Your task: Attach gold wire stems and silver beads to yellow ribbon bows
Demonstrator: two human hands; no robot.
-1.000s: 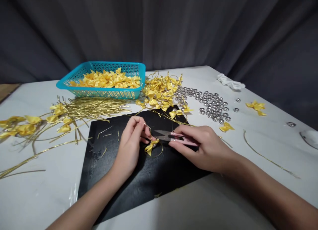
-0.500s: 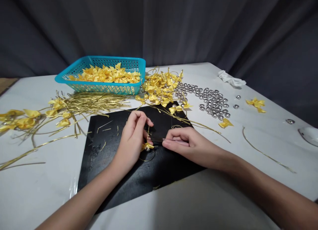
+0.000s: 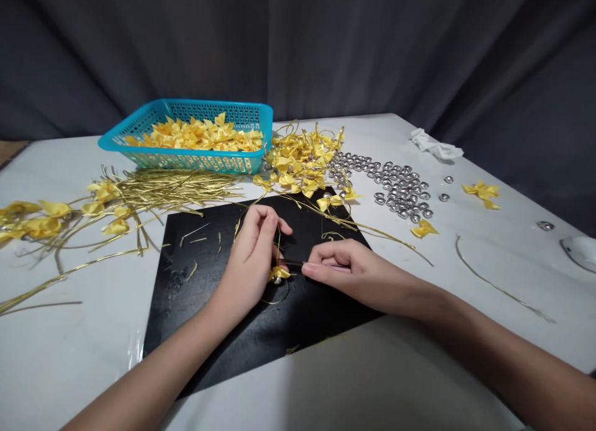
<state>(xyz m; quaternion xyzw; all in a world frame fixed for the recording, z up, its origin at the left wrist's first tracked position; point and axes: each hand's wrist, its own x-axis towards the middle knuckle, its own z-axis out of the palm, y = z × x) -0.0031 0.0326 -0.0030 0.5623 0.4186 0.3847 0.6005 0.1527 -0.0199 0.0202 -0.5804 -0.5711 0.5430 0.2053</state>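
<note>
Over the black mat (image 3: 209,344), my left hand (image 3: 254,251) is closed on a thin gold cord, its fingers curled. A yellow bow (image 3: 279,273) with a silver bead hangs just below those fingers, and a loop of cord curves under it. My right hand (image 3: 344,269) pinches a slim tool (image 3: 293,265) whose dark tip reaches left to the cord beside my left fingertips. Whether the tip touches the cord is too small to tell.
A blue basket (image 3: 186,151) of yellow bows stands at the back left, gold cords (image 3: 177,189) in front of it. Finished-looking bows (image 3: 302,161) and silver beads (image 3: 400,189) lie behind the mat. White tissue (image 3: 435,145) and a white dish (image 3: 580,252) are at right.
The tool in my right hand has moved slightly left, its tip now nearer my left fingers. My left hand has barely shifted, and the view has tilted a little.
</note>
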